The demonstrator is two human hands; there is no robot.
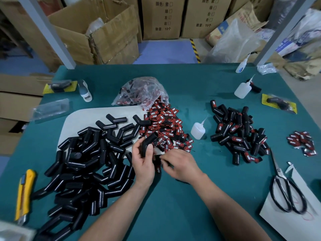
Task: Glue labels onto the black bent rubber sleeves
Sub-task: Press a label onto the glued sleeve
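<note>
My left hand (143, 158) grips a black bent rubber sleeve (149, 140), held upright just above the green table. Close beside it, my right hand (178, 165) pinches a black and red label (158, 169) whose free end hangs down between the two hands. A heap of loose labels (166, 126) lies right behind my hands, spilling from a clear bag (140, 91). Unlabelled sleeves (86, 162) are piled at the left. Sleeves with labels on them (239, 134) form a pile at the right.
A glue bottle (198, 130) stands between the label heap and the right pile; two more bottles (242, 89) stand farther back. Scissors (284, 188) lie on paper at the right, a yellow utility knife (24, 193) at the left edge. A small label cluster (302, 142) is far right.
</note>
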